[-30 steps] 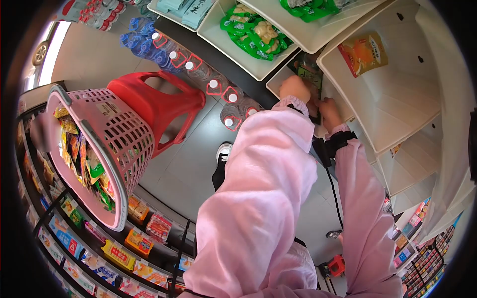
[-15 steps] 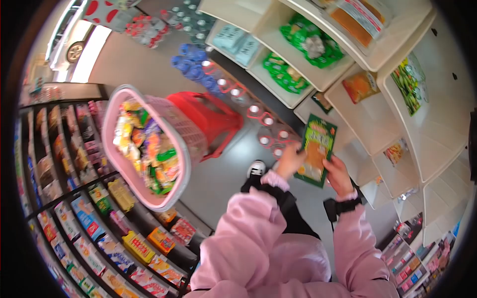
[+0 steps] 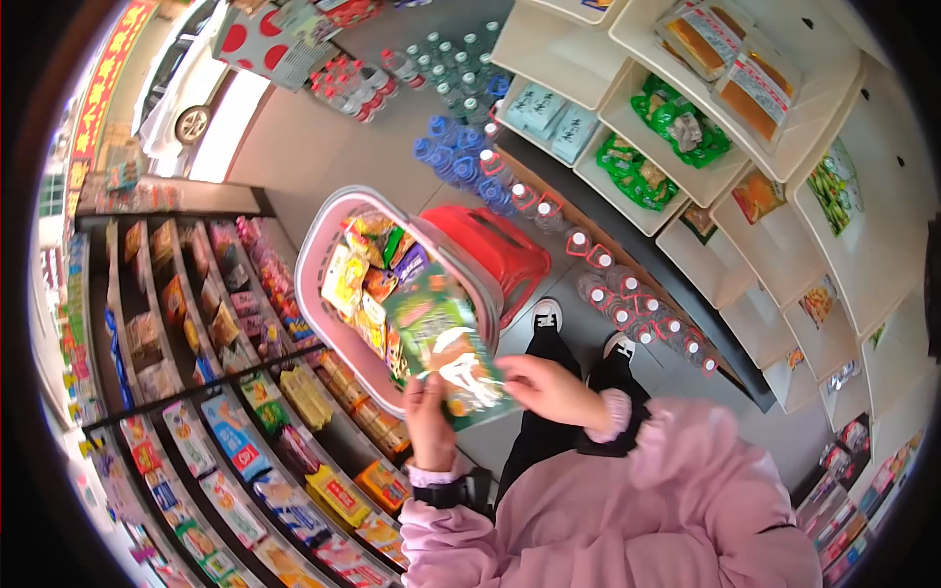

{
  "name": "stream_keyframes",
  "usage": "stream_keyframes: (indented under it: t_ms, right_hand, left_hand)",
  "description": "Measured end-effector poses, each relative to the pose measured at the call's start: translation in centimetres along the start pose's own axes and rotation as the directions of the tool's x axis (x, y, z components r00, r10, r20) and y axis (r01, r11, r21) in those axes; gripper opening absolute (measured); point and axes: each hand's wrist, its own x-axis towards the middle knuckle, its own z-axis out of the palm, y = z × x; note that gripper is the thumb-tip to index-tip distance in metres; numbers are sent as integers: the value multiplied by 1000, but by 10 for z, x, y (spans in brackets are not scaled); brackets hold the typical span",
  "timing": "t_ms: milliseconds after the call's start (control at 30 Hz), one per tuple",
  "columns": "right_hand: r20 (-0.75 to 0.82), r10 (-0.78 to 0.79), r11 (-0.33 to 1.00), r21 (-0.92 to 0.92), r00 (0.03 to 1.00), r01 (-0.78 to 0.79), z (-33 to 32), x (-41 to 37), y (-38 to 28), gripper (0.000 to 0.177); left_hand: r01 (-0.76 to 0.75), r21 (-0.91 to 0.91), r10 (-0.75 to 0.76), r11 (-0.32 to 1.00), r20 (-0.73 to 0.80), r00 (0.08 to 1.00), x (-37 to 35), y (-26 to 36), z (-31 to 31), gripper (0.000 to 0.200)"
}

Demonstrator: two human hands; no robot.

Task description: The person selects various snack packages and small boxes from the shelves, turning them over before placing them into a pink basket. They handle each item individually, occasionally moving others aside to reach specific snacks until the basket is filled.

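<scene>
A flat green snack packet (image 3: pixel 443 338) with a window-like print on its front is held between my two hands, tilted and shiny with glare. My left hand (image 3: pixel 429 426) pinches its lower left edge. At its lower right side, my right hand (image 3: pixel 551 389) grips it with thumb and fingers. Behind the packet, and partly covered by it, is a pink basket (image 3: pixel 312 279) full of colourful packaged snacks (image 3: pixel 368 265). The basket rests on a red plastic stool (image 3: pixel 510 257).
Racks of boxed and bagged snacks (image 3: pixel 235 441) line the left. On the right, cream bins (image 3: pixel 735 265) hold a few bags, including green net bags (image 3: pixel 681 118). Red-capped bottles (image 3: pixel 627 294) and blue bottles (image 3: pixel 461 157) stand on the floor along the bins.
Both hands have carried the green packet from beside the right-hand bins leftward to the near side of the basket. The view has shifted, and both shoes now show.
</scene>
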Motion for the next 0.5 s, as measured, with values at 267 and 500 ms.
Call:
stream_keyframes:
  t_ms: [267,500]
  right_hand:
    - [-68,-34,974,-225,997,18,51,102,26,32]
    - [-124,30,977,-205,992,-55,-17,56,13,27]
  left_hand:
    - [-63,320,52,945,43,998,97,61,-60,24]
    - [-386,722,339,574,219,915,94,87,-37,36]
